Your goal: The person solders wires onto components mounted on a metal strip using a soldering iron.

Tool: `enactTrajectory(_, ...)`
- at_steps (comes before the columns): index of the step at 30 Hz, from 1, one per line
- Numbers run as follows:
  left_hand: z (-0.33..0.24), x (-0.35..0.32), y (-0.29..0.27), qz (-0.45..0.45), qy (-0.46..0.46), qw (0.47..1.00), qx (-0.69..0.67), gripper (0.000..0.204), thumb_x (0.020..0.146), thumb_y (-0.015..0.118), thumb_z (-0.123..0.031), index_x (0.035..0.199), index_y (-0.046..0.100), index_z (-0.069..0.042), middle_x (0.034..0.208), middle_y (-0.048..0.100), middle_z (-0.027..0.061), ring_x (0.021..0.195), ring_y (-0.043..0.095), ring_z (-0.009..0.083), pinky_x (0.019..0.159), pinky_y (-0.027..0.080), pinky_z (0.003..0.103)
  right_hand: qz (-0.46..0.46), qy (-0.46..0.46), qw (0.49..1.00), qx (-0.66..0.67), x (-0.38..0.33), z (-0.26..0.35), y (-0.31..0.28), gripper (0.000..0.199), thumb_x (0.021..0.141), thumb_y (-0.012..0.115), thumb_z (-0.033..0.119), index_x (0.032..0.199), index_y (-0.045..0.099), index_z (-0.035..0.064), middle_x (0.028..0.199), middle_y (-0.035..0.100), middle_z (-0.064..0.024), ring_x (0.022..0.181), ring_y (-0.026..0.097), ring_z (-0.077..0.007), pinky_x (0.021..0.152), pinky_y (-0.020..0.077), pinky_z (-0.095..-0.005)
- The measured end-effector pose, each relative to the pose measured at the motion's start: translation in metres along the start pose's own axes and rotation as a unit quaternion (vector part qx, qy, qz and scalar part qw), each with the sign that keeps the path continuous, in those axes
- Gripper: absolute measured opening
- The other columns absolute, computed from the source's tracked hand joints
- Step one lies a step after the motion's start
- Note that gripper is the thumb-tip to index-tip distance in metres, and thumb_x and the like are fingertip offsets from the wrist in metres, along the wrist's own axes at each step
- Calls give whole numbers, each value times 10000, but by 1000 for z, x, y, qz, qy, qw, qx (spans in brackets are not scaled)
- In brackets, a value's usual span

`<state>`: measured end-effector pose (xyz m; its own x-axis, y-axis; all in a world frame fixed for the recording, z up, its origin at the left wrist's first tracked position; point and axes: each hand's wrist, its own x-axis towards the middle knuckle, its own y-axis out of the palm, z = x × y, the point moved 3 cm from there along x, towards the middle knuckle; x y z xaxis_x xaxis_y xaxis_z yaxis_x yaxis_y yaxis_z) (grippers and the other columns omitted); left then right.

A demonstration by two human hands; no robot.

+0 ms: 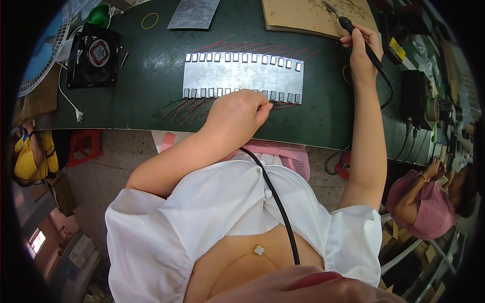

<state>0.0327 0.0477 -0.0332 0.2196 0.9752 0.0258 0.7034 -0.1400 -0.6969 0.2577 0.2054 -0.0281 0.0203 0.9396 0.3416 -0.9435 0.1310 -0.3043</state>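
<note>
A silvery metal plate (237,76) lies on the green bench, with small dark rectangular parts (264,59) lined up along its far and near edges. Thin red wires (188,108) stick out from both rows. My left hand (236,112) rests over the middle of the near row, fingers pinched together; what they hold, if anything, is hidden. In my right hand (364,48) is a soldering iron (346,24), its tip over a speckled tan board (290,15) at the far right.
A black square fan (93,56) and a caged blue fan (48,45) stand at the left. A bare metal sheet (193,14) and a rubber band (150,20) lie at the back. At the right is a black box (417,96) with cables. Two other people sit nearby.
</note>
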Motion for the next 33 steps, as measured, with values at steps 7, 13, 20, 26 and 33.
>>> enactTrajectory(7, 0, -6, 0, -1, -1, 1000, 0, 128, 773, 613, -135, 739, 618, -11, 702, 603, 135, 645, 578, 302, 580, 454, 373, -12, -31, 999, 6, -6, 1, 1, 179, 882, 487, 100, 978, 538, -42, 750, 613, -112, 668, 579, -134, 630, 462, -233)
enactTrajectory(13, 2, 0, 2, 10, 0, 1000, -4, 140, 774, 613, -153, 725, 614, -22, 691, 592, 143, 644, 570, 311, 582, 448, 382, -59, -53, 997, 3, -10, 20, -24, 185, 888, 462, 81, 990, 526, -59, 817, 628, -179, 722, 626, -210, 672, 491, -268)
enactTrajectory(20, 0, 2, -4, -13, 34, 999, -5, 203, 782, 608, -211, 739, 610, -13, 684, 583, 150, 636, 554, 333, 567, 437, 399, 8, -95, 985, 145, -100, 66, -26, 263, 833, 472, 107, 996, 503, -96, 721, 596, -234, 645, 612, -260, 690, 511, -353)
enactTrajectory(26, 1, -1, 0, -20, 43, 999, 18, 179, 776, 590, -193, 740, 637, -23, 669, 601, 138, 639, 586, 305, 580, 468, 391, 66, -82, 977, 187, -172, 53, -16, 244, 845, 470, 154, 1000, 487, -34, 601, 551, -130, 581, 540, -205, 754, 448, -444)
enactTrajectory(33, -2, 1, -2, -5, 39, 999, 9, 168, 775, 592, -145, 661, 562, -25, 626, 562, 155, 592, 561, 324, 553, 447, 399, 117, -104, 964, 213, -181, 51, -21, 202, 833, 468, 120, 956, 494, -38, 576, 527, -117, 526, 500, -186, 645, 450, -404)
